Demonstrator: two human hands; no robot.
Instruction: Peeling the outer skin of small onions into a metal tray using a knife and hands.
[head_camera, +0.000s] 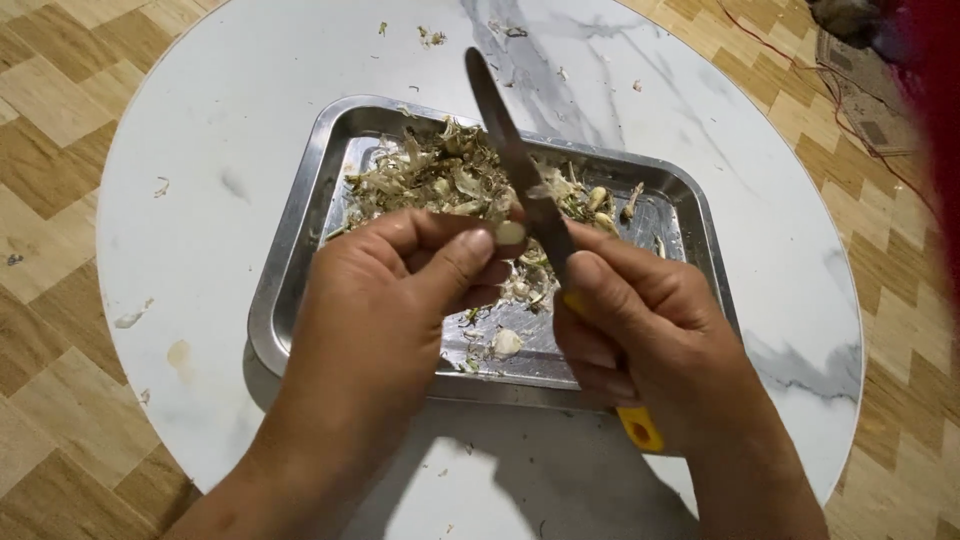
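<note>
Head view: the left hand pinches a small pale garlic clove between thumb and fingers, above a steel tray. The right hand is closed around a knife with a yellow handle (only its end shows below the palm), blade pointing away and touching the clove. Dry peels fill the tray's far half. The tray sits on a round white marble worktop.
</note>
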